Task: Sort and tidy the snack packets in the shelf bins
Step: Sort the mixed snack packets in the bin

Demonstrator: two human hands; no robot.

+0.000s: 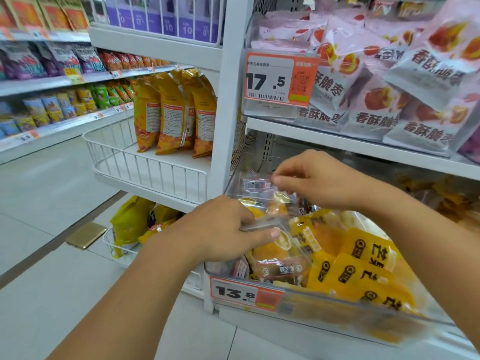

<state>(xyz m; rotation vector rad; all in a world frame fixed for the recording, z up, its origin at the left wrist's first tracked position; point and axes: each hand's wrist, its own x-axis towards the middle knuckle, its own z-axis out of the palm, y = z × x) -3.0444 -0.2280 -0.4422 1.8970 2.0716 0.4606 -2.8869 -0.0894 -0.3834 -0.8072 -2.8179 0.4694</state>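
White shop shelving surrounds us. Our left hand (223, 227) grips the lower edge of a clear snack packet (267, 203) over the clear bin (337, 310) of yellow packets (363, 268); our right hand (319, 180) pinches its top corner. We judge it best kept flat and slid in beside its likes. Overhead, the shelf (363, 144) leaves little lift room; the aisle floor (52, 203) behind lies open.
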